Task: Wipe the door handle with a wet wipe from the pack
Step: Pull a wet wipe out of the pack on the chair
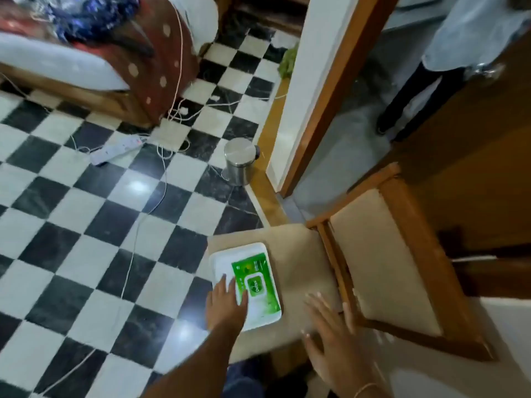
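Early stage. Wooden door (pixel 474 173) stands open at right, its metal door handle (pixel 488 71) unwiped. On the cushioned chair (pixel 301 259), a white tray (pixel 221 259) holds the closed green wet-wipe pack (pixel 255 282). Left hand (pixel 227 303) rests flat on it, grasping nothing; right hand (pixel 330 340) hovers spread, empty. No wipe drawn.

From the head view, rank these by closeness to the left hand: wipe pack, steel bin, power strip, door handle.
From the left hand:
1. Wipe pack, on the white tray, under the fingers.
2. Steel bin, ahead by the door frame.
3. Power strip, on the floor, ahead left.
4. Door handle, far upper right.
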